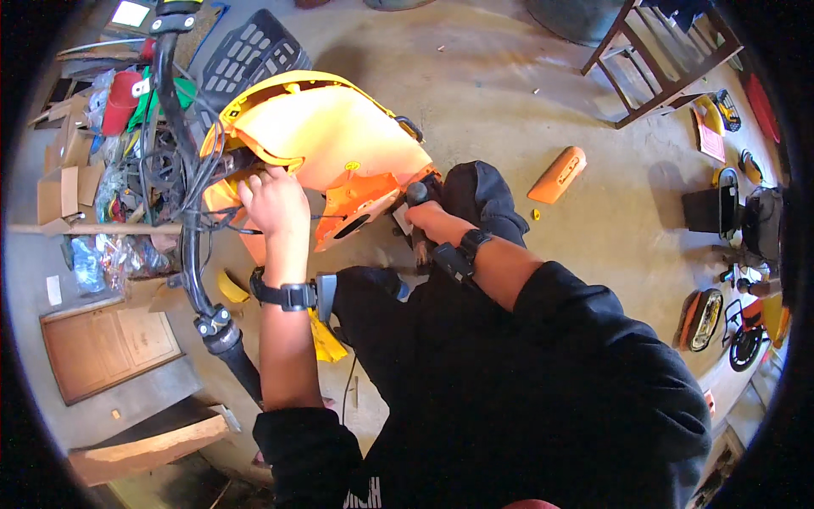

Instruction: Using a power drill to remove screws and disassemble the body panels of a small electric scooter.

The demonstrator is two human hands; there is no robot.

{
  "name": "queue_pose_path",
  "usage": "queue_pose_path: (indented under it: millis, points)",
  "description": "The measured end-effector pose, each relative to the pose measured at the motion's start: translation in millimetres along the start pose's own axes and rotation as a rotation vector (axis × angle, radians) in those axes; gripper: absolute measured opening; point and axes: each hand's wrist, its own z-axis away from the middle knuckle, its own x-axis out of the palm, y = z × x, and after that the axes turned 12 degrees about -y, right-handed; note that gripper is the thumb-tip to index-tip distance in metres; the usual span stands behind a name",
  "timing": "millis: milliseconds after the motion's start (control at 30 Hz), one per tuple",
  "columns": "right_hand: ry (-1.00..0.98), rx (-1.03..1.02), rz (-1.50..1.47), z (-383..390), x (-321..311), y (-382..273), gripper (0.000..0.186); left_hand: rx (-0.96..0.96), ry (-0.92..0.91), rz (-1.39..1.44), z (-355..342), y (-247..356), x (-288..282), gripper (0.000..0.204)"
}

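Observation:
A large glossy orange-yellow body panel, like a scooter's front fairing, stands in front of me. At its near left edge, my left hand is closed with curled fingers on the rim; the fingertips are partly hidden. Below the panel's right end, my right hand is closed around a tool with a dark rounded end; most of the tool is hidden. Between the hands hangs a bright orange piece with a dark slot. Loose black cables run beside my left hand.
A black handlebar rises along my left. Further left lie cardboard boxes and scrap, with a wooden cabinet door nearer me. An orange part lies on the floor to the right. A wooden chair stands far right.

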Motion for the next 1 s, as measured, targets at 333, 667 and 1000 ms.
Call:
queue_pose_path:
  millis: [333, 667, 1000]
  points:
    - [0.151, 0.196, -0.252, 10.5, 15.6, -29.6, 0.031, -0.093, 0.139, 0.437, -3.9, 5.4, 4.1, 0.036]
    - [-0.046, -0.252, 0.162, 9.6, 7.9, -1.2, 0.022, -0.192, 0.133, 2.132, -12.3, 13.4, -24.6, 0.035]
    - [-0.031, -0.587, 0.779, 28.3, -23.4, -9.5, 0.040, -0.220, 0.089, 2.160, 15.6, 6.7, -13.2, 0.030]
